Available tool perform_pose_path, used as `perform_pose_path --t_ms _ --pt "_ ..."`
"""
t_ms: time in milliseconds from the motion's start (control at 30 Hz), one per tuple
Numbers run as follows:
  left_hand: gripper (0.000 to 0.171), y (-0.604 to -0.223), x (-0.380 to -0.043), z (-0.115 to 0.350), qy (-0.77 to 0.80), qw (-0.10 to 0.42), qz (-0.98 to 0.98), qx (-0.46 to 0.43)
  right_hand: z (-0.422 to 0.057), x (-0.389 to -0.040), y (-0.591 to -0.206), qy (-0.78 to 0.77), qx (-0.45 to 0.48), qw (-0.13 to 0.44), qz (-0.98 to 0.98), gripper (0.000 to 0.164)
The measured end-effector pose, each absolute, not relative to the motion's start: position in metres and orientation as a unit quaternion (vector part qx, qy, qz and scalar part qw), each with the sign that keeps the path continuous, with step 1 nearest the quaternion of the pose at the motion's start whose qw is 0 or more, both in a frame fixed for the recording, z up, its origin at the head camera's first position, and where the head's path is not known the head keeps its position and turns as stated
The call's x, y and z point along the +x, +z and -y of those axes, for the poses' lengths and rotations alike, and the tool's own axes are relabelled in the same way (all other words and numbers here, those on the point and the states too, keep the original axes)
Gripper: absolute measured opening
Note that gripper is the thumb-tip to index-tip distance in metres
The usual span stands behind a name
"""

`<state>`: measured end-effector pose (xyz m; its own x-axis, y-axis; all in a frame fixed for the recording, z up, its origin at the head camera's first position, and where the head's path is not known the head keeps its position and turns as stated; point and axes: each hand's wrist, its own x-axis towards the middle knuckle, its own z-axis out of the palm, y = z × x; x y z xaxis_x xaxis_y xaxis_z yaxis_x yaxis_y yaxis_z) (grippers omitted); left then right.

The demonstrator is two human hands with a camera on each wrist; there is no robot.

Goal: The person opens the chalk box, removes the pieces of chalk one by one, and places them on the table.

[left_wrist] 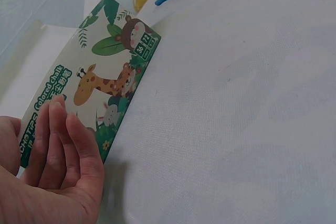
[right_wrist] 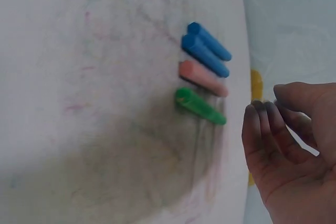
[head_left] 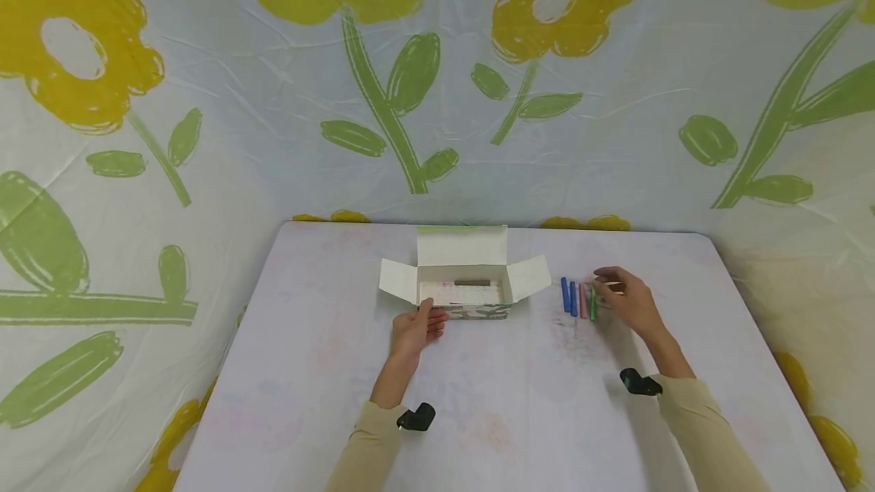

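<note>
An open cardboard box of colored chalk [head_left: 478, 312], printed with a giraffe and other animals, sits toward the back of the table. My left hand [head_left: 413, 334] holds its front wall at the left corner, thumb over the rim and fingers against the outside. One dark brown chalk stick [head_left: 472, 282] lies inside. To the box's right, two blue chalk sticks [right_wrist: 206, 56], a pink chalk stick [right_wrist: 203, 78] and a green chalk stick [right_wrist: 200, 106] lie in a row. My right hand [head_left: 632, 305] hovers by the green one, fingers loosely bent, smudged and holding nothing.
The white table [head_left: 328, 386] bears chalk smudges below the row of sticks. Raised box flaps [head_left: 529, 277] stick out at the sides and back. A flower-printed cloth [head_left: 273, 97] hangs behind the table and at both sides.
</note>
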<state>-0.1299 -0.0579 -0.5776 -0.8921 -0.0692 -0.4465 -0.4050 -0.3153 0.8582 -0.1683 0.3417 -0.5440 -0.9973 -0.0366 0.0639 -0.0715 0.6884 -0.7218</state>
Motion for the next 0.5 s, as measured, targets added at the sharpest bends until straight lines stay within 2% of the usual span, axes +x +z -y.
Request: perform_pose_path --t_ms 500 --pt "0.044 -0.578 -0.133 0.061 0.79 0.126 -0.567 -0.196 -0.315 -0.184 -0.51 0.409 0.075 0.062 0.907 0.034"
